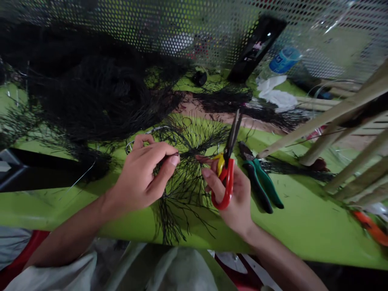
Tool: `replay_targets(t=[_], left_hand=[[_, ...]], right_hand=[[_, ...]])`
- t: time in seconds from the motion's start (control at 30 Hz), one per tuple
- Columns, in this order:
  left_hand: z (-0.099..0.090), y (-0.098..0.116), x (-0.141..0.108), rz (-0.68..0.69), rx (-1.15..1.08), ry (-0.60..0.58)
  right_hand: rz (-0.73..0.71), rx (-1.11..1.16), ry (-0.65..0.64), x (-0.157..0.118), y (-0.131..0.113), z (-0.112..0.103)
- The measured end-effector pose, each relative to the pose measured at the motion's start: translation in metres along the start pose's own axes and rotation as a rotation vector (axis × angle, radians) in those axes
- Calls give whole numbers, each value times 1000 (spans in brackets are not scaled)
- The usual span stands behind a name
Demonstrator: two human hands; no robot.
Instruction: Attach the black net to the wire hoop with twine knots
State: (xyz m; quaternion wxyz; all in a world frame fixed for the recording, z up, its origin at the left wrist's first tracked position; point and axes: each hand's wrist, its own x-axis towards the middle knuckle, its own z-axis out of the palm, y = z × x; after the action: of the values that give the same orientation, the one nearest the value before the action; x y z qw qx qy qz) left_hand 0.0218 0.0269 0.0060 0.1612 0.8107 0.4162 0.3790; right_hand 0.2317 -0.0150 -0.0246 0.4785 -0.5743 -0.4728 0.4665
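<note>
Black branching strands [178,206] spread over the green table between my two hands. My left hand [147,171] pinches the dark stem of the bundle between thumb and index finger. In my right hand [235,196] are red-handled scissors [229,182] with a yellow part, their dark blades pointing up and away. The fingertips of that hand are also close to a brownish strand [203,159] at the bundle's right side. Pliers with green and black handles [263,184] lie just right of my right hand.
A large heap of black strands [100,89] covers the table's back left. Behind stands a perforated metal panel [209,24]. A bottle with a blue label [285,60], white tissue [279,95] and a black box [257,48] are at the back right. Wooden rods [321,117] slant in from the right above the green table [306,226].
</note>
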Motion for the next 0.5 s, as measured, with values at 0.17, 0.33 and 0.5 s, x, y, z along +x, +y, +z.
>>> replay_targets(t=[0.17, 0.33, 0.5], left_hand=[[-1, -2, -2, 45, -24, -14], [-3, -5, -5, 64, 3, 4], [-13, -9, -3, 71, -13, 7]], right_hand=[[-128, 28, 129, 13, -1, -3], [-335, 101, 255, 28, 2, -12], [-531, 147, 445, 55, -3, -32]])
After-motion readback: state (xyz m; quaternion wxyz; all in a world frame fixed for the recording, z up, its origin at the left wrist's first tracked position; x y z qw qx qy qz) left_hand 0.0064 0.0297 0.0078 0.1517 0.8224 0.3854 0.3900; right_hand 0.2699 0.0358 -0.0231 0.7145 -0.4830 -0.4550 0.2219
